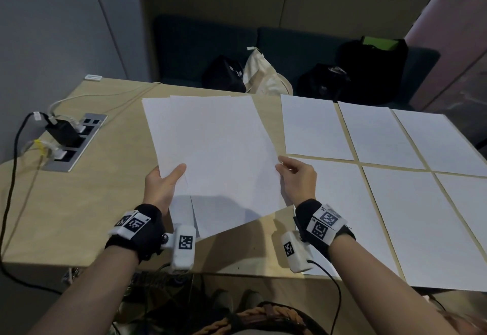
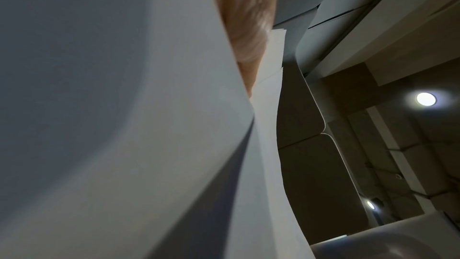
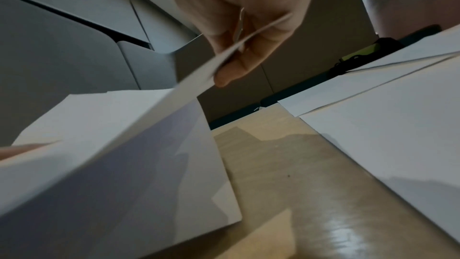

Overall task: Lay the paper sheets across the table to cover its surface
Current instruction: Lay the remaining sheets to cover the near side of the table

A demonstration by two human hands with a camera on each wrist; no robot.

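Observation:
A stack of white paper sheets [image 1: 210,147] is held above the light wooden table [image 1: 87,203], left of centre. My left hand [image 1: 163,182] grips the stack's lower left edge, thumb on top. My right hand [image 1: 296,176] pinches the right edge of the top sheet [image 3: 199,78] between thumb and fingers, lifting it off the stack [image 3: 112,164]. The left wrist view shows the stack [image 2: 124,125] from below with one finger [image 2: 246,27] against it. Several sheets [image 1: 374,134] lie flat in two rows on the table's right half.
A metal socket panel [image 1: 76,142] with a black charger [image 1: 62,131] and cables sits in the table's left part. A small white object [image 1: 92,77] lies at the far left corner. Bags [image 1: 266,76] rest on the dark bench behind the table.

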